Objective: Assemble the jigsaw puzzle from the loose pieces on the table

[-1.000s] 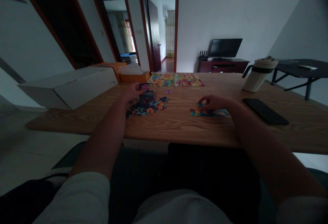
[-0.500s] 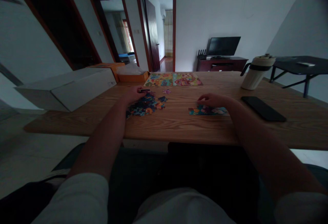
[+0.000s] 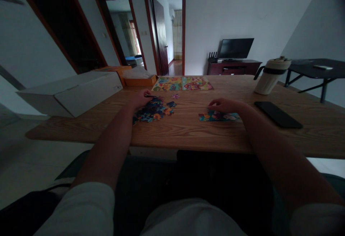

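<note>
My left hand (image 3: 140,99) is closed in a pinch on a puzzle piece (image 3: 151,96), seen nearly edge-on as a thin pale line. Right below it spreads a heap of loose, mostly dark blue puzzle pieces (image 3: 153,112), with some orange ones at its right side. One pinkish piece (image 3: 175,96) lies apart, beyond the heap. Over on the right, my right hand (image 3: 222,104) hovers at or rests on the back edge of a joined strip of puzzle (image 3: 212,116). Its fingers are loosely bent with a gap between them, and no piece shows in them.
Behind the heap lies a colourful printed picture sheet (image 3: 183,84). A long white box (image 3: 86,92) and an open orange box (image 3: 138,81) stand at the left. To the right are a black phone (image 3: 277,114) and a cream travel mug (image 3: 271,76) on the wooden table (image 3: 172,133).
The puzzle piece in my left hand has tipped slightly. My right hand stays in the same spot over the strip, and the pieces on the table lie as before.
</note>
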The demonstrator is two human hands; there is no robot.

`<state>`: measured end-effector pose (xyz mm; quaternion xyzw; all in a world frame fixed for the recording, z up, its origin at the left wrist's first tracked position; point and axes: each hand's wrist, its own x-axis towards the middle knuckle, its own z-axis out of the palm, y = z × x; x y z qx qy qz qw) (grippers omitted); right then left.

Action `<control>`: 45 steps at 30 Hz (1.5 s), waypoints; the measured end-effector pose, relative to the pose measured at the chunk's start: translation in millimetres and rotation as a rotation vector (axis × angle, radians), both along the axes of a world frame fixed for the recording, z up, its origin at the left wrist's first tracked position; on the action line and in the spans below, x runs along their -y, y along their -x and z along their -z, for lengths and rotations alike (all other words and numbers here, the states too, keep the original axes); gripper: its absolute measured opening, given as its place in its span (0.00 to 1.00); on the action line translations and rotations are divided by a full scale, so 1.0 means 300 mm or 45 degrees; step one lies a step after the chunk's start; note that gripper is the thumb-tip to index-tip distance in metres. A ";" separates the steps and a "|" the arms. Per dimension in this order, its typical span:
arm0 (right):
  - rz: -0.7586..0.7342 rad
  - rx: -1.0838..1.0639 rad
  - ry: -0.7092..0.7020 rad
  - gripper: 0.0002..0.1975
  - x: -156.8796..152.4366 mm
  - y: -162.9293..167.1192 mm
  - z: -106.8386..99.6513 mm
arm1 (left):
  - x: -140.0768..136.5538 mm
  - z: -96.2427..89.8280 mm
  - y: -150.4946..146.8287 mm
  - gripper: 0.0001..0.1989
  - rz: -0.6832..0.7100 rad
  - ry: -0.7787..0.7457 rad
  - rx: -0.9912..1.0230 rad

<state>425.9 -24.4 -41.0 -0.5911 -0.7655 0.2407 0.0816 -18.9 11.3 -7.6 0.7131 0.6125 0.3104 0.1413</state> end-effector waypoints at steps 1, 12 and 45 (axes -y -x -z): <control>-0.003 -0.002 0.003 0.28 0.001 0.000 -0.001 | 0.003 -0.006 0.000 0.08 -0.038 -0.017 0.001; -0.013 -0.006 0.036 0.26 -0.001 0.000 -0.001 | -0.036 -0.009 0.064 0.09 -0.437 -0.157 0.120; 0.018 0.023 0.004 0.26 0.014 0.027 -0.020 | 0.029 -0.069 -0.311 0.16 0.065 -0.269 -0.830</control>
